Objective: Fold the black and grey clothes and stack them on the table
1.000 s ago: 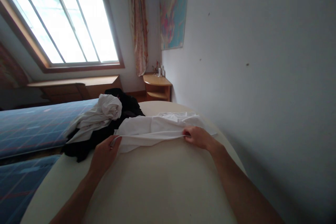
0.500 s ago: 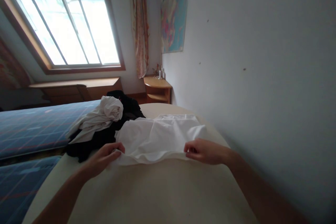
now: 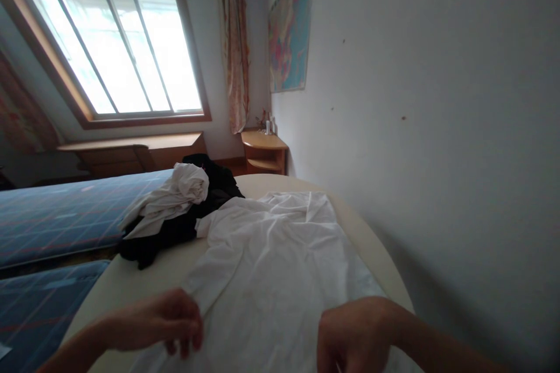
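A white shirt (image 3: 280, 280) lies spread out on the cream, round-ended surface (image 3: 376, 239), wrinkled toward its far end and running out of view at the bottom. Over its left edge hovers my left hand (image 3: 161, 320), slightly blurred, its bent fingers apart and pointing down with no cloth visible in them. My right hand (image 3: 356, 332) is over the shirt's right side, knuckles up. Its fingertips are cut off by the bottom edge, so whether they pinch the cloth is hidden.
Beyond the left hand, a bunched pale garment (image 3: 186, 183) rests on black clothing (image 3: 170, 236). Blue plaid mattresses (image 3: 65, 215) stretch along the left. A white wall (image 3: 437, 157) borders the right side. A corner shelf (image 3: 265, 140) and a wooden desk (image 3: 175, 140) stand at the back.
Both hands have come toward me and lower in view. The shirt, gathered across the surface before, now extends flat toward me. My left hand's pinch on its edge has loosened.
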Demonstrator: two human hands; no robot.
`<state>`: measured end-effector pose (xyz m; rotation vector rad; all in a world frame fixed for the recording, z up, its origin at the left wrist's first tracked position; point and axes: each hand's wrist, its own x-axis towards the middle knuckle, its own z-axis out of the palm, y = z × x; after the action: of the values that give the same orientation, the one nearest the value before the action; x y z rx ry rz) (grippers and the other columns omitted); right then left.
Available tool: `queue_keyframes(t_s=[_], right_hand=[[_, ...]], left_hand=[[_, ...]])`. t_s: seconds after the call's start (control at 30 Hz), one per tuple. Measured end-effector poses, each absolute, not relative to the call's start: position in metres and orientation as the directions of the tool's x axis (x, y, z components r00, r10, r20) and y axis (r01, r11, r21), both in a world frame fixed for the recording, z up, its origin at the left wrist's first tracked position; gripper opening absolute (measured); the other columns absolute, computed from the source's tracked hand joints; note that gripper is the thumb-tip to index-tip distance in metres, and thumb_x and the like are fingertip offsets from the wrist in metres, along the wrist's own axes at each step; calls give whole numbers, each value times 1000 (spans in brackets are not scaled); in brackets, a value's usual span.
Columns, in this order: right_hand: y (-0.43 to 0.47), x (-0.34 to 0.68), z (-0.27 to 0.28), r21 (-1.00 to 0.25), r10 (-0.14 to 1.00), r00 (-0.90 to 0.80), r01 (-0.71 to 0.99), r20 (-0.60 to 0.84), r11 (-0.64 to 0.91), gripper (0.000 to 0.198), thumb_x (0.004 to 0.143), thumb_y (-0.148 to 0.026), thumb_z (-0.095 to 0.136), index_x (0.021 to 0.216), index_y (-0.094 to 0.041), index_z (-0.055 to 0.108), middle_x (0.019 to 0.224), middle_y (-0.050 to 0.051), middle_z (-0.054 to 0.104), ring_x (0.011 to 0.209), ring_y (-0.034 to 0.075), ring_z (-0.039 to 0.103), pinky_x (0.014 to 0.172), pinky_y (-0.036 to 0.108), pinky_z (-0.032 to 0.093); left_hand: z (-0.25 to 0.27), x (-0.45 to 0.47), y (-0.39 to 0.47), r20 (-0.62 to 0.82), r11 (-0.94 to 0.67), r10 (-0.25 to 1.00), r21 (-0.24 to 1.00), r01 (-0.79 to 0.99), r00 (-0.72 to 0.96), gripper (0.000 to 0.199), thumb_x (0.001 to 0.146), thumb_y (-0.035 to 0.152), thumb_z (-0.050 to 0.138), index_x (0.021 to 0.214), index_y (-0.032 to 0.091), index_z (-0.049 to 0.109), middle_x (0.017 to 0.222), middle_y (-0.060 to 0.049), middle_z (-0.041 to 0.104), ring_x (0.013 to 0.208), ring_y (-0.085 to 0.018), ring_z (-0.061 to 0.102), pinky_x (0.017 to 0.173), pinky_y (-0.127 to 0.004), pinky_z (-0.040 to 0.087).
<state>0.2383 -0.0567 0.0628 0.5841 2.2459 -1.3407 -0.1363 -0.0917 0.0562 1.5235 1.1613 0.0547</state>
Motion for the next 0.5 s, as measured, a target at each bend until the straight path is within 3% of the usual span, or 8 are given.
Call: queue_keyframes(t_s=[0.1, 0.17, 0.23, 0.3, 0.37, 0.5], right_hand=[[-41, 238, 63, -639, 469, -815, 567, -341, 520, 21, 85, -29, 65, 102, -22, 75, 82, 0, 72, 73, 14, 66, 72, 23, 49], [-28, 241, 58, -493, 641, -756, 610, -130, 620, 27, 86, -26, 63, 110, -23, 73, 104, 6, 73, 92, 19, 67, 88, 31, 49], [-15, 246, 51, -380, 682, -732, 628, 10, 679, 37, 84, -29, 68, 121, -24, 69, 130, 11, 64, 119, 26, 58, 106, 40, 41], [-7, 251, 42, -352, 663, -747, 609, 48, 711, 50, 82, -36, 72, 130, -26, 64, 144, 12, 53, 134, 30, 46, 114, 46, 31], [-4, 256, 37, -371, 650, -759, 593, 39, 715, 54, 81, -43, 72, 132, -26, 62, 142, 12, 54, 133, 31, 46, 114, 47, 31], [-19, 262, 37, -418, 646, -763, 588, -5, 692, 49, 72, -46, 80, 116, -26, 70, 123, 10, 62, 114, 28, 57, 106, 43, 40]], left_hand=[[35, -118, -71, -180, -131, 918, 703, 699, 353, 43, 93, 57, 49, 109, 23, 69, 111, -9, 73, 99, -23, 68, 84, -34, 56], [18, -107, -62, 50, -349, 920, 556, 755, 389, 37, 96, 44, 49, 123, 26, 65, 133, -9, 64, 122, -26, 59, 104, -42, 48], [4, -98, -60, 149, -513, 854, 397, 761, 498, 43, 96, 38, 50, 138, 30, 57, 153, -8, 47, 141, -30, 42, 116, -51, 35], [-5, -93, -64, 136, -588, 806, 282, 758, 576, 54, 96, 39, 51, 149, 34, 45, 163, -7, 29, 149, -35, 28, 118, -58, 29], [-10, -92, -73, 92, -611, 789, 221, 760, 607, 62, 96, 43, 51, 155, 37, 33, 166, -6, 18, 150, -39, 20, 117, -64, 25], [-26, -98, -91, 42, -610, 788, 191, 769, 614, 70, 95, 51, 50, 157, 43, 19, 166, -4, 13, 150, -42, 16, 116, -70, 22]])
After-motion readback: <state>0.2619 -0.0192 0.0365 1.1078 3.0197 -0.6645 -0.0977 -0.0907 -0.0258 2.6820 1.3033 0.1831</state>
